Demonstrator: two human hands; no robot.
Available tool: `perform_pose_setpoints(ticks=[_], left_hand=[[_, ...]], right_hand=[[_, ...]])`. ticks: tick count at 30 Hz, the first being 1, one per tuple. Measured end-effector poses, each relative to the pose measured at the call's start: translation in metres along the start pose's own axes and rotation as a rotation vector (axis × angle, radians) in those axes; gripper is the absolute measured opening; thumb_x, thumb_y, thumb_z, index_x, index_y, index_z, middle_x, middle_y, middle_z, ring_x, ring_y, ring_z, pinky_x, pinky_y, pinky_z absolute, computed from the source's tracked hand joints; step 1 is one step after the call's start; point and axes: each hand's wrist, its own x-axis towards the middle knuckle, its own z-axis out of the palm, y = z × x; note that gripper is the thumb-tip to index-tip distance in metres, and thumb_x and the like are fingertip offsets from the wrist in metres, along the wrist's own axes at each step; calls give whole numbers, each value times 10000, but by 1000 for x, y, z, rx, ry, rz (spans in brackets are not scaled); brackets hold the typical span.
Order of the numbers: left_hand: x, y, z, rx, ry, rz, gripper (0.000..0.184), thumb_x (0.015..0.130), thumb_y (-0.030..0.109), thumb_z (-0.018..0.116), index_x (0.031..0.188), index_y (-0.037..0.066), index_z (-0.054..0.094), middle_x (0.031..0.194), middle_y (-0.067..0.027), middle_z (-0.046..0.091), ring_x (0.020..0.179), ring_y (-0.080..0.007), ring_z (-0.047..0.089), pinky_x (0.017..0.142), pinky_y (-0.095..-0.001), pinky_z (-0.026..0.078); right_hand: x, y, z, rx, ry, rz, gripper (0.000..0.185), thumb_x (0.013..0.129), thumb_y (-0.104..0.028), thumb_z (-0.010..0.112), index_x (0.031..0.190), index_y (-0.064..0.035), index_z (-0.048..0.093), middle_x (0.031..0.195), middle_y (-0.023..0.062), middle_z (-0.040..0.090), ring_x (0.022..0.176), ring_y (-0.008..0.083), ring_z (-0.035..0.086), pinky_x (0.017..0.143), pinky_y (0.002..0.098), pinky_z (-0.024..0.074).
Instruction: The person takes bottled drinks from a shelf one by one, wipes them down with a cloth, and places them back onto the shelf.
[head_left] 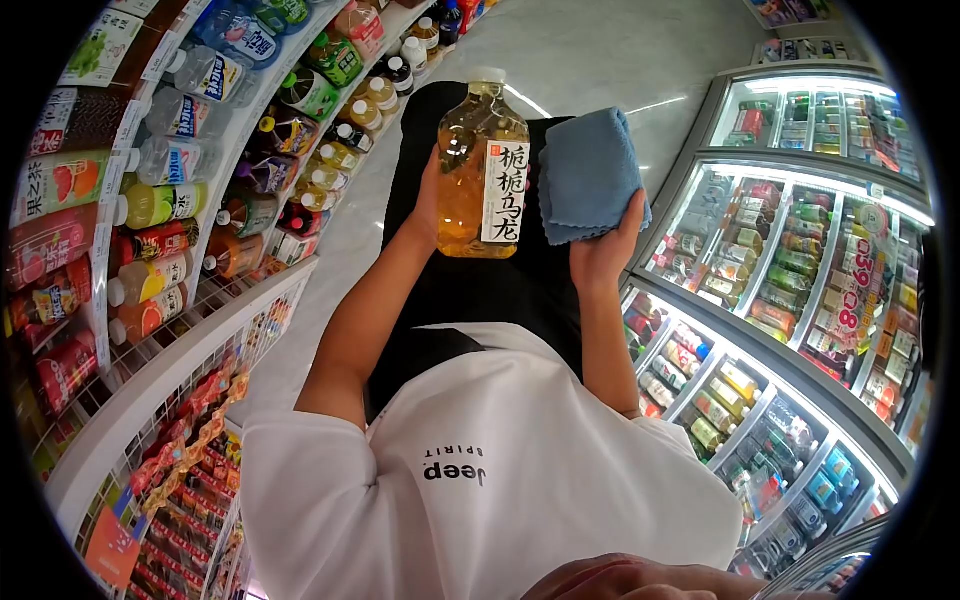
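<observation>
A clear bottle of amber drink (465, 170) with a white label and a pale cap stands upright in front of the body. My left hand (428, 205) is closed round its side, the fingers mostly hidden behind the bottle. To the right of the bottle, a folded blue cloth (590, 178) is gripped by my right hand (610, 240), with the thumb along its lower right edge. A small gap separates the cloth from the bottle.
Shelves of bottled drinks (190, 160) line the left side, with a wire rack of packaged goods (200, 480) below. Lit glass-door coolers (780, 240) full of bottles stand on the right. Grey floor (560, 60) lies between them.
</observation>
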Motion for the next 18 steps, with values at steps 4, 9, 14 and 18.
perform_pose_setpoints(ticks=[4, 9, 14, 18], left_hand=[[5, 3, -5, 49, 26, 37, 719, 986, 627, 379, 1442, 78, 466, 1342, -164, 584, 1175, -353, 604, 1001, -510, 493], [8, 2, -14, -4, -32, 49, 602, 1036, 522, 387, 1441, 85, 471, 1379, -124, 574, 1214, -270, 590, 1035, -428, 480], [8, 0, -9, 95, 77, 94, 622, 1025, 555, 385, 1441, 101, 476, 1382, -111, 572, 1221, -268, 580, 1050, -428, 464], [11, 2, -14, 23, 11, 24, 663, 1002, 600, 384, 1436, 109, 483, 1375, -104, 577, 1224, -269, 570, 1045, -429, 459]], right_hand=[[-5, 5, -2, -90, 20, -65, 604, 1045, -459, 436, 1448, -11, 401, 1461, 138, 475, 1338, 283, 474, 1127, 425, 363], [-11, 23, 2, -348, -184, -140, 632, 1029, -457, 487, 1441, 17, 410, 1452, 143, 480, 1331, 267, 476, 1122, 415, 361], [-12, 26, 9, -388, -305, -174, 661, 1035, -488, 449, 1446, 28, 407, 1442, 144, 488, 1326, 260, 477, 1120, 399, 358], [-5, 37, -23, -370, -265, -133, 677, 1040, -513, 410, 1455, 21, 397, 1465, 150, 470, 1336, 266, 469, 1128, 402, 350]])
